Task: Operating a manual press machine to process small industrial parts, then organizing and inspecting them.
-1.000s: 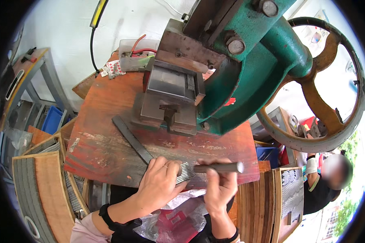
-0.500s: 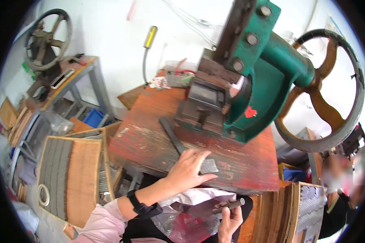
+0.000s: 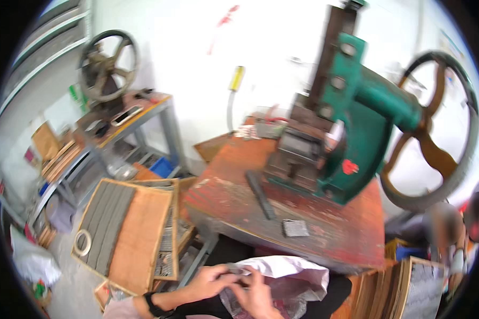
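Over my lap, my left hand (image 3: 214, 280) and my right hand (image 3: 255, 295) are together, fingers closed around a short grey rod (image 3: 237, 269). Fingers cover much of the rod and motion blurs it. Just beneath the hands, an open white plastic bag (image 3: 290, 267) lies across my lap, with clear plastic inside. On the red-brown worktable (image 3: 330, 231) ahead, a small row of thin grey metal pins (image 3: 295, 228) lies near the front edge. A dark flat bar (image 3: 259, 195) rests to its left.
A green hand press (image 3: 364, 143) with a large handwheel (image 3: 463, 173) stands on the worktable. To the left are a wooden tray (image 3: 138, 228) with grey strips and a tape roll (image 3: 82, 243), and another press (image 3: 107, 66). Wooden trays (image 3: 415, 290) stand at right, near another person.
My left hand has left the pins on the table and come down to meet my right hand at the rod. The view has shifted, so the bench sits farther right.
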Demonstrator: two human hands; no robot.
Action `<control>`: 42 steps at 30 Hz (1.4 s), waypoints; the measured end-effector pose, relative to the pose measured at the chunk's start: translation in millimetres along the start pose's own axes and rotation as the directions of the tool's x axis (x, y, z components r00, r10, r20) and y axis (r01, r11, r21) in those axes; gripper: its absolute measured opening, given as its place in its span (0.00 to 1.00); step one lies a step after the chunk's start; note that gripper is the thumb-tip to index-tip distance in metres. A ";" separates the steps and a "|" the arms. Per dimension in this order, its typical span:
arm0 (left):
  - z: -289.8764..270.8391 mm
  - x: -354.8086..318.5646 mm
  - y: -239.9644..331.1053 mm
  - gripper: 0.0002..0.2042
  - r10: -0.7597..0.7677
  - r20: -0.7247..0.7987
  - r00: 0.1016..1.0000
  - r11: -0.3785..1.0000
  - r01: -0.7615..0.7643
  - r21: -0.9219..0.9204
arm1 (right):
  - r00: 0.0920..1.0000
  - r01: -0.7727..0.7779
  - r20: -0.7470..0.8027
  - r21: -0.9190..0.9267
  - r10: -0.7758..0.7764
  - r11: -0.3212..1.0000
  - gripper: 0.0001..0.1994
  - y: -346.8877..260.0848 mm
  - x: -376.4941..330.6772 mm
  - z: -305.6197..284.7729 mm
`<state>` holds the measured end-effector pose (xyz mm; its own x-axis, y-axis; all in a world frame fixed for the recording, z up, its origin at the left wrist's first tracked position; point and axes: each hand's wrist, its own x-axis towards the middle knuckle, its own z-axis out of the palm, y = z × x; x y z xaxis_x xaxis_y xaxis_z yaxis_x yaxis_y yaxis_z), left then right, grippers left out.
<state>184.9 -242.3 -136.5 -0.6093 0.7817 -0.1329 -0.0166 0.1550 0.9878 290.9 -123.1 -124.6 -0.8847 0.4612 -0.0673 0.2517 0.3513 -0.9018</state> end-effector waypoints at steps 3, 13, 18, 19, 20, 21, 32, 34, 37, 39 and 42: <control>-22.9 -23.0 -5.6 0.08 0.056 -0.250 0.967 0.976 -0.105 -0.189 | 0.942 0.227 0.262 -0.043 -0.208 0.973 0.34 -9.9 14.9 13.6; -253.7 -25.2 -74.3 0.14 -0.090 -0.792 0.603 0.962 0.259 0.087 | 0.855 0.462 0.010 -0.473 -0.519 0.751 0.32 -32.9 79.9 -154.6; -266.6 -18.3 -120.6 0.13 0.263 -0.709 0.654 0.355 0.618 0.702 | 0.884 0.445 0.145 -0.550 -0.444 0.706 0.29 -25.0 102.2 -157.8; -261.6 -16.7 -117.0 0.12 0.248 -0.725 0.643 0.343 0.642 0.686 | 0.894 0.439 0.158 -0.501 -0.420 0.746 0.28 -23.1 104.6 -155.3; -255.9 -15.6 -107.7 0.12 0.207 -0.732 0.649 0.330 0.658 0.676 | 0.904 0.424 0.171 -0.452 -0.391 0.784 0.26 -21.4 106.6 -154.1; -248.5 -14.5 -94.2 0.12 0.178 -0.715 0.676 0.221 0.680 0.699 | 0.904 0.426 0.177 -0.456 -0.390 0.781 0.26 -20.1 107.9 -152.5; -28.3 75.2 88.9 0.19 0.606 -0.016 0.795 0.643 -0.477 0.599 | 0.918 0.386 0.144 -0.528 -0.369 0.756 0.25 -19.7 110.5 -151.2; 7.1 104.9 100.3 0.27 0.594 0.174 0.785 0.682 -0.607 0.409 | 0.918 0.383 0.103 -0.491 -0.384 0.782 0.28 -19.0 109.5 -151.2; 34.9 137.9 102.9 0.34 0.571 0.275 0.773 0.676 -0.634 0.376 | 0.933 0.338 0.039 -0.444 -0.359 0.830 0.34 -16.6 108.1 -152.0; 40.4 145.7 98.2 0.35 0.517 0.294 0.804 0.719 -0.594 0.361 | 0.933 0.340 0.029 -0.405 -0.360 0.849 0.38 -14.4 107.2 -152.2; 38.5 148.6 90.2 0.37 0.432 0.335 0.838 0.746 -0.540 0.389 | 0.937 0.336 0.021 -0.334 -0.350 0.880 0.37 -9.9 106.6 -151.9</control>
<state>123.4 -88.9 -70.2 -0.2522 0.9239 0.2879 0.6254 -0.0714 0.7770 253.7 46.4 -58.1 -0.9247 0.2923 0.2438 0.0552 0.7368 -0.6739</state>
